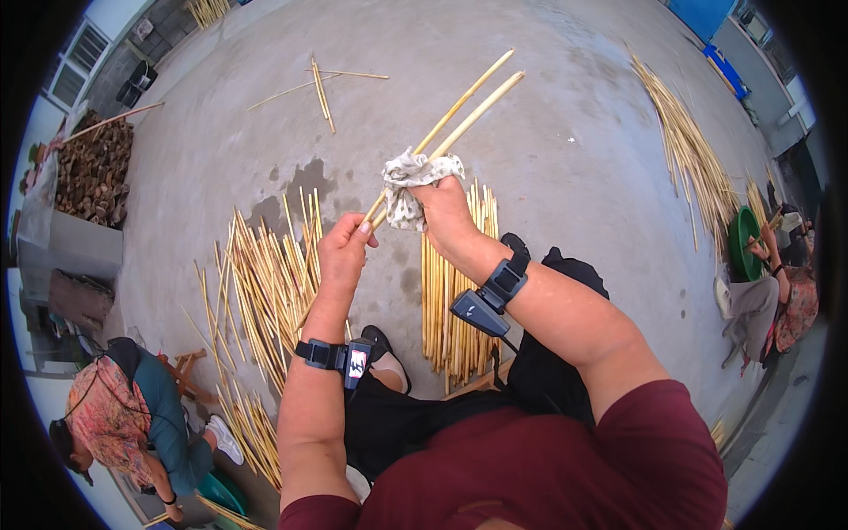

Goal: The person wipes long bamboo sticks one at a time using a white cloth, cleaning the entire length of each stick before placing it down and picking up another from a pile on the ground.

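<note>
My left hand (344, 252) grips two long, pale yellow plant stalks (470, 122) near their lower ends. They run up and to the right, slightly apart at their far ends. Higher along them, my right hand (450, 215) is closed on a crumpled white patterned cloth (414, 172), which is wrapped around the stalks and hides that stretch of them. Below my right hand a straight bundle of stalks (450, 311) lies on the floor between my feet. A looser, fanned-out pile of stalks (265, 285) is beyond my left forearm.
A few stray stalks (321, 93) lie ahead on the concrete floor (563, 172). At the right is a long heap of stalks (682, 132), near a seated person (792, 305) with a green basin (745, 242). Another person (126, 411) bends at lower left. Stacked firewood (93, 169) stands far left.
</note>
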`<control>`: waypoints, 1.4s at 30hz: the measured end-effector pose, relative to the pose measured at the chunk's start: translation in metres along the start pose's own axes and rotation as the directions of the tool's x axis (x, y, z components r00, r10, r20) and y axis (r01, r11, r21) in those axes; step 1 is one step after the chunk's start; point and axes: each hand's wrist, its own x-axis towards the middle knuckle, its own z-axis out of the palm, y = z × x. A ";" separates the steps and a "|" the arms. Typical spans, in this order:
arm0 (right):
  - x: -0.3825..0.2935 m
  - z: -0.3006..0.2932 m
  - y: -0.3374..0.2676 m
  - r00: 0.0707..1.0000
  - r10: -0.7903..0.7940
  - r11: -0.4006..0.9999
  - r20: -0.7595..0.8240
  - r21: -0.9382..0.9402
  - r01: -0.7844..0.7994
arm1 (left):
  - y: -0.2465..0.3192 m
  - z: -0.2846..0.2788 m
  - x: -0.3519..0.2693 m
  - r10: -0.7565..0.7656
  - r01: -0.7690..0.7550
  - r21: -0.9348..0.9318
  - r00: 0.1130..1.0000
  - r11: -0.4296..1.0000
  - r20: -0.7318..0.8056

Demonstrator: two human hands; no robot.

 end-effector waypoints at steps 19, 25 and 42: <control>0.020 -0.037 -0.052 0.996 0.002 0.997 -0.086 0.073 0.004 | -0.021 -0.083 -0.013 -0.024 0.013 0.077 0.990 0.997 0.139; 0.031 -0.082 -0.074 0.935 -0.129 0.976 -0.331 0.125 0.179 | -0.047 -0.107 -0.011 -0.100 0.114 0.248 0.993 0.962 -0.070; -0.010 -0.012 0.001 0.988 0.156 0.983 -0.018 -0.092 -0.157 | -0.012 -0.035 -0.001 -0.080 0.117 -0.147 0.968 0.982 0.239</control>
